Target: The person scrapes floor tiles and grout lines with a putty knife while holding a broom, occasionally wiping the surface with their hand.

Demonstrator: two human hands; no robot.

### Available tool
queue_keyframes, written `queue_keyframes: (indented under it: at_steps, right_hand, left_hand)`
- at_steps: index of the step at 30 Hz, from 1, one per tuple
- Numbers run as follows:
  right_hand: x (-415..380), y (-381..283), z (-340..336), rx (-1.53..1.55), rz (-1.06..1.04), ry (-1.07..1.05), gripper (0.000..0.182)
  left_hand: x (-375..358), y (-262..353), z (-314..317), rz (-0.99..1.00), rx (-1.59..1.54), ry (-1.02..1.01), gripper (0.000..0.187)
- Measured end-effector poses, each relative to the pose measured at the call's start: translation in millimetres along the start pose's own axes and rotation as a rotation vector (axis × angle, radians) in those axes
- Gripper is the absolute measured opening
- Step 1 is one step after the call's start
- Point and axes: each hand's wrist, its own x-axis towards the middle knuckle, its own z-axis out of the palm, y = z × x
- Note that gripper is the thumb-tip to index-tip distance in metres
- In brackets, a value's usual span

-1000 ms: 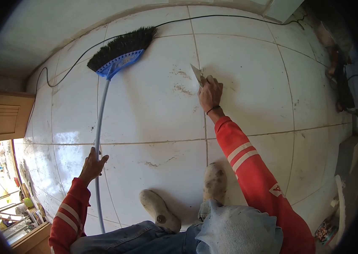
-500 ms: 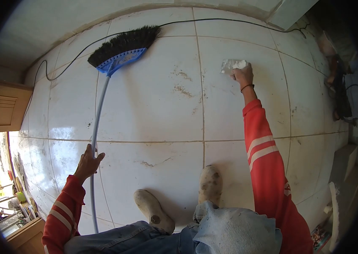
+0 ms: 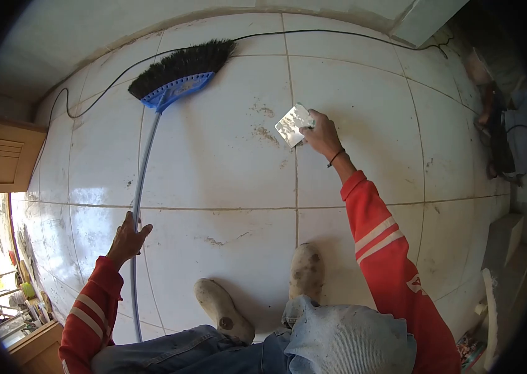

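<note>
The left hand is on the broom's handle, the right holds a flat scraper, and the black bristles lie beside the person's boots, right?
Not quite: the black bristles are far from the boots, out near the dark cable, as the head view shows. The left hand is on the broom's handle and the right hand holds a flat scraper, as you say.

Jeans [image 3: 164,353] apparently hide part of the broom handle [image 3: 143,160].
</note>
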Motion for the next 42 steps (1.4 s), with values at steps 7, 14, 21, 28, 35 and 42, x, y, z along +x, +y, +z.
queue_keyframes:
  at_steps: [7,14,21,28,35,42]
  right_hand:
    - [-94.6,-5.9,10.3,-0.247,-0.386,0.138,0.047]
    - [-79.7,8.7,32.4,-0.529,-0.418,0.137,0.065]
    - [-53.3,14.0,36.4,-0.544,-0.405,0.159,0.063]
    - [-38.4,15.2,36.6,-0.509,-0.377,0.167,0.064]
    - [-58.4,9.2,49.7,-0.526,-0.328,0.218,0.060]
    - [-20.0,5.0,47.4,-0.503,-0.283,0.229,0.057]
  left_hand:
    - [2.3,-4.8,0.6,-0.016,0.030,-0.004,0.072]
    - [9.0,-16.1,3.4,0.002,0.051,-0.035,0.080]
    - [0.5,0.8,-3.1,-0.035,-0.006,-0.046,0.085]
    - [3.0,-2.7,3.3,0.019,0.041,0.051,0.082]
    - [-2.8,7.3,-5.3,-0.034,-0.012,-0.045,0.073]
    - [6.2,-14.6,5.3,0.027,0.000,0.008,0.070]
